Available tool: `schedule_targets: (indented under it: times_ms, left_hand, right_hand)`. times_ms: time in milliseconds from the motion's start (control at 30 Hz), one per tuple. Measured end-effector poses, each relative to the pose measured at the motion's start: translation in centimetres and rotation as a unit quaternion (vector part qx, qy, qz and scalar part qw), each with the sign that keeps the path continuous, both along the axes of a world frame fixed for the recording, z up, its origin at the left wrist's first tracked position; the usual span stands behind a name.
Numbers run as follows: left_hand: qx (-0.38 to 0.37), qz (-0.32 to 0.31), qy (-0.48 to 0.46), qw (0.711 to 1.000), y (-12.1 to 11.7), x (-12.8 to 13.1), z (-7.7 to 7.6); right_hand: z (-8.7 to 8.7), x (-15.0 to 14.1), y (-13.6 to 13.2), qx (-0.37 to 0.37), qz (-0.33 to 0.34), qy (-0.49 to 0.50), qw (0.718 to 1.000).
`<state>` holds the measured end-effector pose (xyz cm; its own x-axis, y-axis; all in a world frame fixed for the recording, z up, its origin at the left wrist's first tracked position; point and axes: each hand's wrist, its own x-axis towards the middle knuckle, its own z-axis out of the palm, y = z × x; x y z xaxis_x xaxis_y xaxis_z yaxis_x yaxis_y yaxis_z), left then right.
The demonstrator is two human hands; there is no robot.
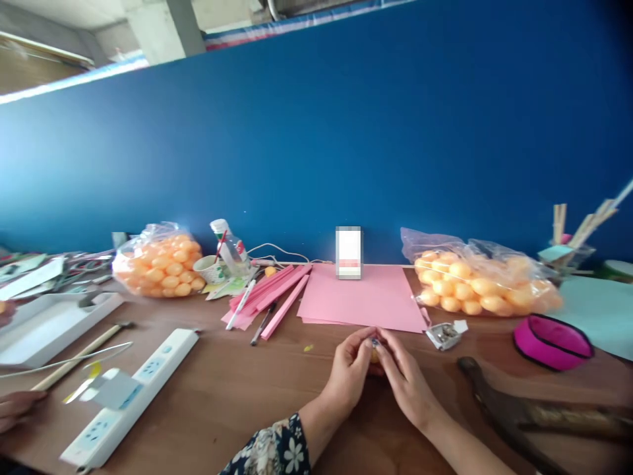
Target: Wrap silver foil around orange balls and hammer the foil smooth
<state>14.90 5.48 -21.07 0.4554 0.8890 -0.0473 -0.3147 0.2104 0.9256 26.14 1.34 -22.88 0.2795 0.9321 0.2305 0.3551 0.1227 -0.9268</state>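
Observation:
Above the brown tabletop, my left hand [349, 369] and my right hand [403, 376] meet at the fingertips. Both are closed around a small orange ball [374, 356], mostly hidden by the fingers. A tiny shiny bit [374, 342] shows between the thumbs and fingertips; I cannot make out what it is. Just beyond the hands lie pink paper sheets [361, 303]. A small open box with metal pieces [446, 334] is to the right of them. A claw hammer [539, 412] with a worn handle lies right of my right hand.
Bags of orange balls stand left [161, 264] and right [475, 277]. Pink strips [277, 293], a white power strip [133, 396], a magenta band [552, 343] and a white tray [54, 323] lie around. Another person's hand [20, 409] is by a hammer handle [79, 356].

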Motion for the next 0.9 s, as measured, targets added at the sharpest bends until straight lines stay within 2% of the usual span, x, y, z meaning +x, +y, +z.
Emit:
schedule_targets:
  times_ms: [167,367,533,633,900]
  left_hand:
    - [0.003,-0.005,-0.027,1.000,-0.15,-0.05,0.15]
    - [0.031,-0.005,-0.003,0.999,0.05,-0.29,0.05]
    - [-0.031,-0.026,-0.054,0.998,0.17,-0.32,-0.09]
    - [-0.036,-0.033,-0.057,0.997,0.10,-0.37,0.05]
    - [-0.005,-0.042,-0.043,0.998,-0.10,-0.58,0.01]
  right_hand:
    - [-0.66,0.04,0.19,-0.008,-0.015,0.010,1.000]
    - [-0.01,-0.22,-0.01,-0.011,0.000,0.016,1.000]
    - [0.21,-0.24,-0.09,-0.016,0.010,0.034,0.999]
    - [0.15,-0.20,-0.13,-0.017,0.011,0.046,0.999]
    - [0.19,-0.16,0.05,-0.011,-0.031,0.036,0.999]
